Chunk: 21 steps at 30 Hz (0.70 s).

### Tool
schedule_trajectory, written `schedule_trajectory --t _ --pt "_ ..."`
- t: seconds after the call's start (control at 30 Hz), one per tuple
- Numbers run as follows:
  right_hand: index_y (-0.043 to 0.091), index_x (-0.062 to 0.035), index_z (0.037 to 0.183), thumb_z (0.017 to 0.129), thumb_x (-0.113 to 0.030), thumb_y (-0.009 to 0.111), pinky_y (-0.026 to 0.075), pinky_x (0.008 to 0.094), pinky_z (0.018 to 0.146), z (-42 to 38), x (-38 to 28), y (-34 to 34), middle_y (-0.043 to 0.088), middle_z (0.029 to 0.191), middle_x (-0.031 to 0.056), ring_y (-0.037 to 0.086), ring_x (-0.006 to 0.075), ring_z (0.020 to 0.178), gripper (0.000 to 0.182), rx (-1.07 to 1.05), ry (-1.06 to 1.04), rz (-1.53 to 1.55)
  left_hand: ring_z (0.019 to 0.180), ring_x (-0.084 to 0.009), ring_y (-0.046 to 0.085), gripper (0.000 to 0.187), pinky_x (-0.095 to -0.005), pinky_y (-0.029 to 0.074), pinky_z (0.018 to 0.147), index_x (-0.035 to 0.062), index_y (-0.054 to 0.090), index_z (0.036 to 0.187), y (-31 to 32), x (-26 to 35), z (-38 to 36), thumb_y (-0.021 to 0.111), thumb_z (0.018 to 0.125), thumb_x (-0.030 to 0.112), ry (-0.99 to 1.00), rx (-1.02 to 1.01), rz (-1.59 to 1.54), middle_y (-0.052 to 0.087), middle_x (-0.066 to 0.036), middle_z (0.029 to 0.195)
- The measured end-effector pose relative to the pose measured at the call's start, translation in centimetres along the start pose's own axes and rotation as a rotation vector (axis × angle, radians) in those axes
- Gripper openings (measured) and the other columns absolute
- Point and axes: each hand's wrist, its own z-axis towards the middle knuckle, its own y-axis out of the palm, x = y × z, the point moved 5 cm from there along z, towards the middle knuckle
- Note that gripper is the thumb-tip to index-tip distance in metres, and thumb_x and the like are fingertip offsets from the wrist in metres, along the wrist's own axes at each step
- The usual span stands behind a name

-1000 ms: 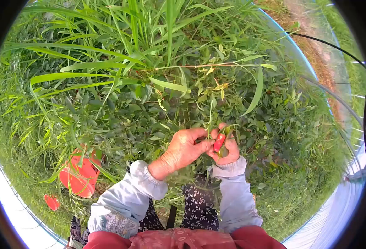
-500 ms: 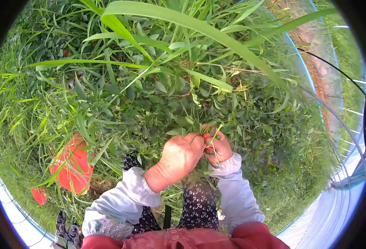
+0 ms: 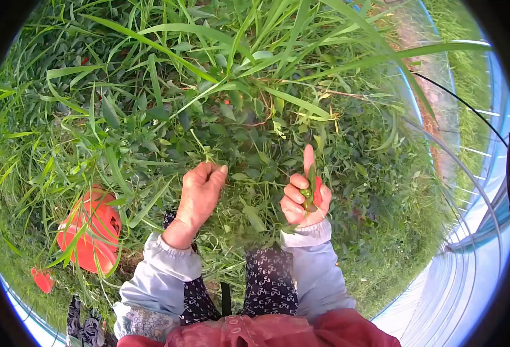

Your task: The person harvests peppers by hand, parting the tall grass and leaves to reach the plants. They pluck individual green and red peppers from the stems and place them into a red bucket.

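Note:
My right hand [image 3: 304,196] holds a red pepper [image 3: 317,191] and green peppers [image 3: 306,194] in its palm, its index finger pointing up. To the left, my left hand [image 3: 198,191] pinches a thin green stem [image 3: 199,142] that rises above its fingertips. Leafy pepper plants [image 3: 232,139] surround both hands. Another small spot of red [image 3: 226,102] shows among the leaves above them.
A red bucket [image 3: 96,237] lies tilted in the grass at the left, with a smaller red object [image 3: 42,280] beyond it. Long grass blades [image 3: 208,34] arch across the top. A blue-edged plastic sheet [image 3: 440,277] and a curved pole [image 3: 486,202] border the right.
My hands, together before, are now apart. My left hand has moved left with the stem. My right hand has turned to show the peppers in its palm.

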Motion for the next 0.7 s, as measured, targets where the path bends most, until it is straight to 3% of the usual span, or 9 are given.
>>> schedule_trajectory --t 0.03,0.1,0.2,0.23,0.3,0.43,0.53,0.6,0.7 --pt "0.02 -0.0197 0.14 0.084 -0.022 0.053 0.044 0.0273 0.051 0.1 0.2 -0.2 0.054 0.093 0.0104 0.053 0.0201 0.071 0.066 -0.024 0.135 -0.129 0.051 -0.0116 0.05 0.019 -0.0255 0.04 0.048 0.0045 0.056 0.08 0.3 0.1 -0.2 0.054 0.088 0.022 -0.006 -0.004 -0.003 0.055 -0.003 0.061" --pt "0.018 -0.0194 0.141 0.079 -0.012 0.058 0.045 0.0292 0.049 0.7 0.6 -0.7 0.058 0.09 0.0145 0.059 0.0232 0.07 0.074 0.067 0.363 -0.437 0.057 -0.0253 0.06 0.028 -0.0335 0.047 0.052 0.0023 0.059 0.093 2.0 2.8 0.3 0.06 0.082 0.028 0.332 -0.034 1.0 0.062 -0.013 0.073" --pt "0.029 -0.0082 0.137 0.076 -0.003 0.059 0.049 0.0277 0.061 1.8 -0.4 -2.9 0.059 0.085 0.0074 0.057 0.015 0.073 0.068 0.193 0.121 -1.796 0.075 -0.0325 0.061 0.029 -0.0377 0.049 0.064 0.0043 0.061 0.099 1.2 5.3 2.8 0.06 0.081 0.027 0.395 0.156 0.808 0.062 -0.018 0.085" --pt "0.029 -0.0082 0.137 0.076 -0.003 0.059 0.049 0.0277 0.061 1.4 -0.6 -2.9 0.059 0.085 0.0074 0.057 0.015 0.073 0.068 0.196 0.118 -1.796 0.075 -0.0298 0.062 0.026 -0.0376 0.049 0.065 0.0063 0.062 0.098 0.9 5.7 3.9 0.059 0.081 0.026 0.443 0.201 0.681 0.063 -0.015 0.083" --pt "0.039 -0.0024 0.129 0.077 -0.006 0.06 0.049 0.0251 0.069 0.8 0.4 -2.4 0.057 0.086 0.0027 0.054 0.0097 0.076 0.056 0.416 0.311 -0.938 0.071 -0.0244 0.061 0.022 -0.0351 0.048 0.063 0.0069 0.062 0.098 0.7 5.6 6.8 0.056 0.082 0.02 0.36 0.221 0.403 0.063 -0.011 0.077" --pt "0.047 -0.0032 0.121 0.077 -0.006 0.062 0.049 0.0256 0.066 0.4 1.3 -3.6 0.056 0.082 -0.0004 0.052 0.0079 0.069 0.047 0.401 0.355 -1.102 0.056 -0.0156 0.056 0.023 -0.0282 0.045 0.053 0.0028 0.058 0.103 4.2 3.9 12.2 0.048 0.083 0.01 0.129 0.109 -0.196 0.061 -0.007 0.068" --pt "0.048 -0.0024 0.12 0.077 -0.005 0.061 0.05 0.0266 0.069 -0.3 2.1 -4.3 0.055 0.083 0.0001 0.052 0.0076 0.071 0.044 0.394 0.437 -1.033 0.05 -0.013 0.051 0.027 -0.0265 0.041 0.045 0.0013 0.054 0.107 6.1 4.1 13.8 0.045 0.083 0.008 -0.03 0.053 -0.355 0.059 -0.005 0.067" --pt "0.05 -0.0027 0.118 0.078 -0.006 0.059 0.049 0.0256 0.068 -0.9 2.1 -4.9 0.055 0.083 -0.0001 0.052 0.0077 0.071 0.041 0.397 0.429 -1.033 0.048 -0.0142 0.051 0.03 -0.0287 0.04 0.04 0.0024 0.051 0.11 6.2 3.6 15.2 0.048 0.082 0.009 -0.031 0.077 -0.325 0.059 -0.007 0.067" --pt "0.053 -0.0053 0.115 0.078 -0.005 0.061 0.044 0.0214 0.069 -1.2 1.8 -5.0 0.056 0.084 0.0003 0.052 0.0076 0.074 0.039 0.424 0.428 -0.95 0.062 -0.0261 0.061 0.026 -0.0353 0.048 0.059 0.0058 0.057 0.103 5.3 3.8 16.2 0.056 0.078 0.013 0.286 0.287 0.115 0.062 -0.016 0.078"
